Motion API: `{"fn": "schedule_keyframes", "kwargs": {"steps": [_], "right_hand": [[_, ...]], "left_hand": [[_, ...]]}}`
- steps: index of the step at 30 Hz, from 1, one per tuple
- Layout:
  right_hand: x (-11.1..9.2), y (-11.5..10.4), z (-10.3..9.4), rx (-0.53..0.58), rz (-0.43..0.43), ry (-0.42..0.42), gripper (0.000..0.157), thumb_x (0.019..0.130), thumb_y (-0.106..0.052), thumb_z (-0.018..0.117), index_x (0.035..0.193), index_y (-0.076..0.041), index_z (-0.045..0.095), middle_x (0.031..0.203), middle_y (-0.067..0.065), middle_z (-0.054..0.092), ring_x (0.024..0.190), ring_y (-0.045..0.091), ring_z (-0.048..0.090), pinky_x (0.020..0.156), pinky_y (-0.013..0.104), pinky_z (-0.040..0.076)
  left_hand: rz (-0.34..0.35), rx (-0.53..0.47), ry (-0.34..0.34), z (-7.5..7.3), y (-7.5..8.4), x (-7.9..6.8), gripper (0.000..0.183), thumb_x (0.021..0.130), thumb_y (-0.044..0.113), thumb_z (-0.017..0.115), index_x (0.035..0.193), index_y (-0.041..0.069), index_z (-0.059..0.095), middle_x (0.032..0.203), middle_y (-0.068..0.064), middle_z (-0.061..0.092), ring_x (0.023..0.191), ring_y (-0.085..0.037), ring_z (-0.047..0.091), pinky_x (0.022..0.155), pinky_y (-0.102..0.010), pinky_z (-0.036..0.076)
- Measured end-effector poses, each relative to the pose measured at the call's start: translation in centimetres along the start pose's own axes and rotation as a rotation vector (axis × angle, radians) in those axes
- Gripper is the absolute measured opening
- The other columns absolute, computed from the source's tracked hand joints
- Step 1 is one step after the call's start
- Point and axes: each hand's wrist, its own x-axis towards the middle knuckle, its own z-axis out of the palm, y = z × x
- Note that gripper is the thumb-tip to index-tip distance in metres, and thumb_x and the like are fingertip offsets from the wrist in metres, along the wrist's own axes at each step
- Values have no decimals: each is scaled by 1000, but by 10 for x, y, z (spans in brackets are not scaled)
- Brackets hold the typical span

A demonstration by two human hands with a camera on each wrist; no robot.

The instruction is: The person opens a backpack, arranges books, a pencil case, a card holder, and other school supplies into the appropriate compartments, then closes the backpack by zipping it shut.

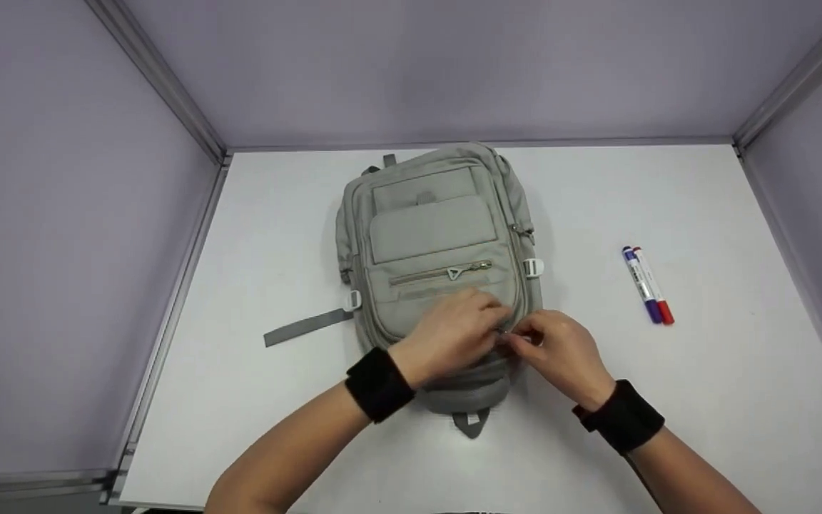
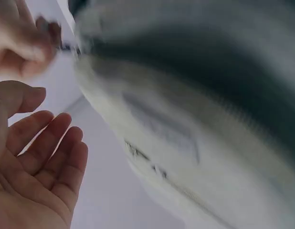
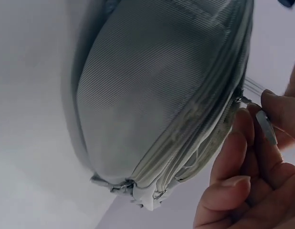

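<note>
A grey-green backpack [image 1: 432, 228] lies on its back on the white table, its front pocket zipper [image 1: 439, 273] facing up. At its lower right side my right hand [image 1: 561, 350] pinches a zipper pull [image 3: 266, 126] between thumb and finger, seen closest in the right wrist view. My left hand [image 1: 454, 332] is over the lower front of the bag. In the left wrist view the left hand [image 2: 40, 167] has relaxed, slightly bent fingers and holds nothing, just beside the right hand [image 2: 18, 45]. The bag is blurred there.
A blue marker [image 1: 641, 285] and a red marker [image 1: 655, 285] lie side by side on the table [image 1: 725, 400], right of the bag. A loose grey strap [image 1: 307, 328] sticks out to the left. Pale panels [image 1: 454, 71] wall the table at the back and sides.
</note>
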Motion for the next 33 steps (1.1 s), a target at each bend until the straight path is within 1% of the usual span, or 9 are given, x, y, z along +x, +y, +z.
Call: {"fn": "schedule_keyframes", "kwargs": {"steps": [3, 7, 11, 16, 19, 22, 26, 28, 33], "right_hand": [[-1, -4, -2, 52, 37, -14, 10, 87, -15, 82, 83, -19, 74, 81, -12, 64, 74, 8, 56, 66, 30, 46], [0, -9, -1, 144, 93, -60, 4, 89, -20, 82, 89, -19, 78, 85, -13, 68, 75, 8, 58, 66, 28, 48], [1, -12, -1, 224, 114, -114, 6, 92, -25, 79, 96, -21, 81, 88, -13, 68, 76, 9, 60, 65, 26, 49], [4, -11, -5, 316, 128, -163, 11, 97, -28, 73, 100, -22, 82, 94, -11, 72, 82, 12, 64, 68, 25, 51], [6, -8, -8, 370, 148, -144, 12, 98, -24, 71, 99, -18, 82, 94, -7, 74, 82, 13, 65, 68, 25, 52], [11, 0, -8, 250, 12, -72, 10, 95, -13, 73, 103, -13, 80, 98, -3, 74, 85, 14, 65, 71, 25, 52], [21, 14, -2, -87, -349, 24, 28, 86, -1, 76, 113, -6, 77, 118, 7, 71, 107, 25, 65, 90, 39, 51], [25, 20, 2, -178, -485, 30, 34, 83, 2, 77, 117, -3, 75, 125, 11, 69, 119, 32, 62, 98, 48, 48], [29, 26, 8, -250, -608, 8, 40, 81, 4, 81, 119, -2, 74, 127, 12, 69, 125, 34, 59, 104, 48, 46]], "left_hand": [[-5, -8, 40, 11, 13, -16, 39, 93, 21, 73, 130, 9, 70, 115, -2, 69, 104, -19, 64, 87, -29, 53], [-68, -14, 76, 23, 21, -21, 33, 95, 25, 73, 125, 11, 71, 109, 0, 67, 97, -17, 63, 80, -28, 53], [-121, -61, 98, 30, 20, -20, 22, 97, 21, 73, 116, 12, 71, 104, 1, 66, 93, -16, 63, 79, -27, 52], [-119, -108, 131, 32, 16, -22, 15, 100, 20, 68, 112, 11, 71, 102, 1, 67, 93, -14, 64, 83, -27, 52], [-124, -107, 132, 31, 14, -25, 11, 101, 18, 66, 110, 11, 71, 100, 1, 67, 92, -14, 64, 81, -26, 52], [-139, -99, 126, 30, 12, -27, 9, 100, 13, 67, 108, 11, 70, 99, 1, 67, 91, -14, 64, 80, -26, 52], [-159, -106, 114, 29, 11, -29, 9, 97, 8, 68, 106, 11, 68, 98, 0, 66, 90, -15, 64, 81, -27, 52], [-164, -101, 112, 30, 11, -30, 10, 96, 7, 68, 105, 11, 69, 97, -1, 65, 89, -16, 64, 80, -28, 52], [-161, -86, 106, 31, 12, -32, 13, 95, 8, 69, 107, 11, 74, 96, -1, 66, 87, -17, 64, 76, -30, 52]]}}
